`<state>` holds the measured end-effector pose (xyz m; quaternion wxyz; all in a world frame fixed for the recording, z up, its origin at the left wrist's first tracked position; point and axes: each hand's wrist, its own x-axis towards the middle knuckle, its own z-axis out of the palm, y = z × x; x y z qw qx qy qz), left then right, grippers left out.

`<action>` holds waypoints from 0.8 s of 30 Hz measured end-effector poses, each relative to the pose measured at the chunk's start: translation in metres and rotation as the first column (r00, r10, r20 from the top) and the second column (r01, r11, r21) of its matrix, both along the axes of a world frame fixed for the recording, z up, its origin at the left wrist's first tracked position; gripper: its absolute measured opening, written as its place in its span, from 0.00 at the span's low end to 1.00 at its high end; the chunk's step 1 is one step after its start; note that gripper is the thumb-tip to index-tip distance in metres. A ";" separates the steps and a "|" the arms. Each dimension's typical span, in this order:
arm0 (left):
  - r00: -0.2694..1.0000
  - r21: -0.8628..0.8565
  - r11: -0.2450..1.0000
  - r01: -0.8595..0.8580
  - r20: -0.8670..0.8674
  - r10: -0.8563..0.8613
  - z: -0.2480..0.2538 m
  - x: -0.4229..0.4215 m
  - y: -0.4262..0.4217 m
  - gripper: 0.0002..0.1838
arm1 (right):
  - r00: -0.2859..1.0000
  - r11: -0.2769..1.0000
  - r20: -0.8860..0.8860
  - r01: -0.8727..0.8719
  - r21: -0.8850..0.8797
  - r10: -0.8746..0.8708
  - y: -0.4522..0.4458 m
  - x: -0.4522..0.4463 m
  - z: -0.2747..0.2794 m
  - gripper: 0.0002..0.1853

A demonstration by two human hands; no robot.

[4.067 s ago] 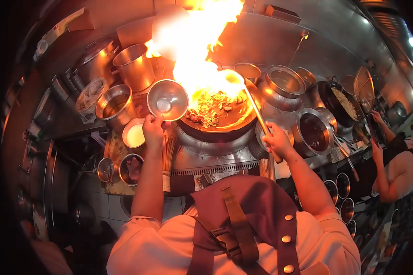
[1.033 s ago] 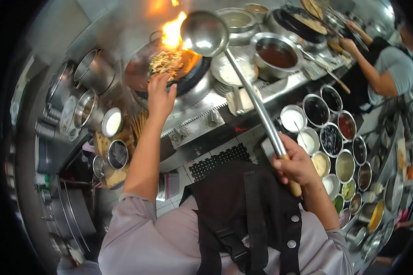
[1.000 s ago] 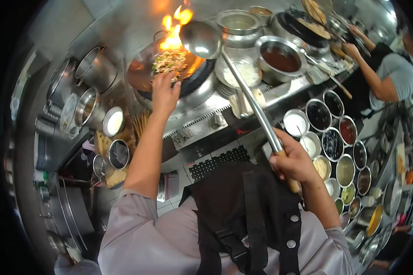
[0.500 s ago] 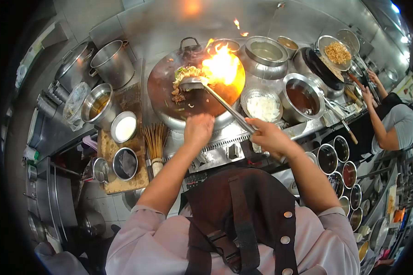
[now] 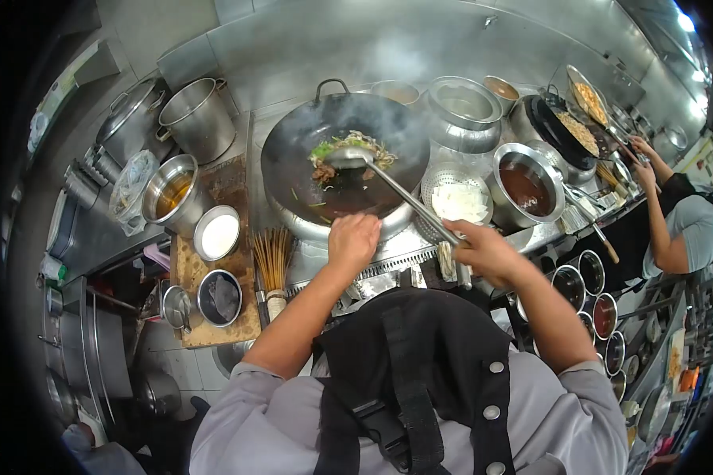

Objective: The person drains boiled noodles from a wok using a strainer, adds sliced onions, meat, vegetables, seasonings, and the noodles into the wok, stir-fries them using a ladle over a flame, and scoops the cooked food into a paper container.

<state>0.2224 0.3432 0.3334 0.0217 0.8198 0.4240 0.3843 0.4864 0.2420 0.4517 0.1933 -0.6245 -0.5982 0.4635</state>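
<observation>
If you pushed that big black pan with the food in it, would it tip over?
The pan would probably rock before toppling, since it's bowl-shaped with sloping sides. It's likely heavy, being wide and metal-looking. The food might slide, as it lies loose in there.

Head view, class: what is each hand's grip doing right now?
Left hand: at the near side of the wok; open or closed cannot be told.
Right hand: closed, holding the ladle handle.
</observation>
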 end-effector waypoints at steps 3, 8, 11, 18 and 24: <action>0.991 -0.018 1.000 0.024 -0.131 -0.026 -0.016 -0.006 -0.050 0.06 | 0.999 0.994 0.025 0.032 0.105 -0.034 0.008 -0.001 -0.033 0.33; 0.995 0.094 0.992 0.078 0.058 -0.084 0.022 -0.011 -0.059 0.07 | 0.978 0.994 -0.210 -0.032 -0.105 0.009 -0.037 0.060 0.023 0.33; 0.998 -0.020 0.998 0.058 0.036 -0.057 0.048 0.003 -0.020 0.12 | 0.985 0.980 0.017 -0.170 -0.106 0.173 -0.024 0.067 0.045 0.32; 0.997 0.002 0.997 0.074 0.010 -0.074 -0.009 0.017 -0.079 0.08 | 0.990 0.951 0.128 -0.096 0.293 0.061 -0.006 0.040 -0.036 0.32; 0.996 -0.070 0.997 -0.031 0.081 0.036 0.040 0.024 -0.036 0.10 | 0.993 0.947 -0.117 0.040 0.318 -0.003 -0.101 0.072 -0.087 0.35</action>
